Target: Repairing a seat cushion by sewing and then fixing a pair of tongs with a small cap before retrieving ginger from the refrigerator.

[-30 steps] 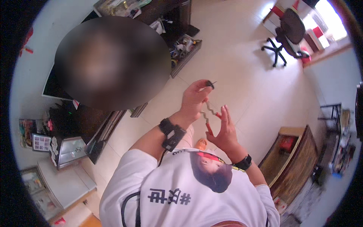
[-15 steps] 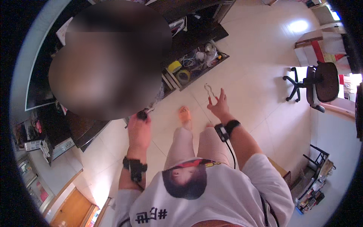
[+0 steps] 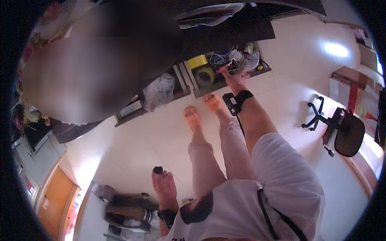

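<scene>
My right hand (image 3: 237, 79) reaches into an open dark drawer (image 3: 225, 85), the thumb against a red-handled metal tool (image 3: 222, 69) with a bent metal end. Some of the tool is lost among the clutter. Around the hand lie a yellow tape roll (image 3: 197, 61), a greenish tape roll (image 3: 205, 77), thin cables (image 3: 219, 58) and a clear plastic bag (image 3: 252, 62). Lower down, away from the furniture, my left hand (image 3: 165, 188) has its fingers curled at a small dark rounded thing (image 3: 158, 170) whose kind does not show.
Another open drawer to the left holds a crumpled plastic bag (image 3: 160, 90). A dark cabinet top (image 3: 229, 36) overhangs the drawers. My feet (image 3: 211, 100) are on the pale tiled floor. An office chair (image 3: 348, 134) and cardboard boxes (image 3: 350, 82) stand at the right. A blurred patch covers the upper left.
My right hand has moved from above the floor into the drawer with the red-handled tool. My left hand has drawn back from the cabinet towards my body. The view has turned and shifted.
</scene>
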`<state>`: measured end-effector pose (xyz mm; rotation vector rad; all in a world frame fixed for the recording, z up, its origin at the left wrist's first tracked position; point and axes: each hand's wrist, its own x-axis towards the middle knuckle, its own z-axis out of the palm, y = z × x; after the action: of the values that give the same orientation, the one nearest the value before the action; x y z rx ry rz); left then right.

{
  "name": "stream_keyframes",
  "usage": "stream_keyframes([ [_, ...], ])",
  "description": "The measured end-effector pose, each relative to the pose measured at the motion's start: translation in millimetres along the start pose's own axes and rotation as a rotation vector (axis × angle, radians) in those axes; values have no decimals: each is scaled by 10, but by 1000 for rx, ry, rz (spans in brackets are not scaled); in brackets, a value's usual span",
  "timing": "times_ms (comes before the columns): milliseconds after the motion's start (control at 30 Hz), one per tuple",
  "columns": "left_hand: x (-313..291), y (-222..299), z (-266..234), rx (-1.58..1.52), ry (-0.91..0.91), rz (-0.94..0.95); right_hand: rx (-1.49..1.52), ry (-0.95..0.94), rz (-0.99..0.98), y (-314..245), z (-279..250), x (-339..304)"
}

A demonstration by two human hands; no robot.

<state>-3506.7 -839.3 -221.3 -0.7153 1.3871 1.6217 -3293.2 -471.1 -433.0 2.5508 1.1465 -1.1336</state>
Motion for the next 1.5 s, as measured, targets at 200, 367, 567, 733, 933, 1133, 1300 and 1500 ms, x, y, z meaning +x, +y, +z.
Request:
stream_keyframes([
  [200, -344, 44, -50, 78, -114, 77, -50, -154, -479, 725, 192, -948],
  [367, -966, 286, -455, -169, -84, 249, -262, -545, -967, 1295, 481, -1677],
  [567, -1255, 573, -1216, -560, 59, 343, 288, -1567, 93, -163, -133, -3124],
  [733, -1083, 877, -2750, -817, 21, 446, 613, -1857, 34, -1194, 551, -5355],
  [933, -1173, 2046, -4149, -954, 107, 643, 606, -2015, -120, -1598, 1671, -7419],
  [1133, -965, 3591, -5207, -928, 200, 918, 437, -1918, -220, -2069, 2754, -8208],
  [1300, -270, 4825, -5641, -998, 260, 846, 348, -1443, -384, -2759, 3875, -8548],
  [1500, 171, 6278, -6866, -1053, 229, 663, 88, -1069, -1314, -4040, 5820, -10171],
])
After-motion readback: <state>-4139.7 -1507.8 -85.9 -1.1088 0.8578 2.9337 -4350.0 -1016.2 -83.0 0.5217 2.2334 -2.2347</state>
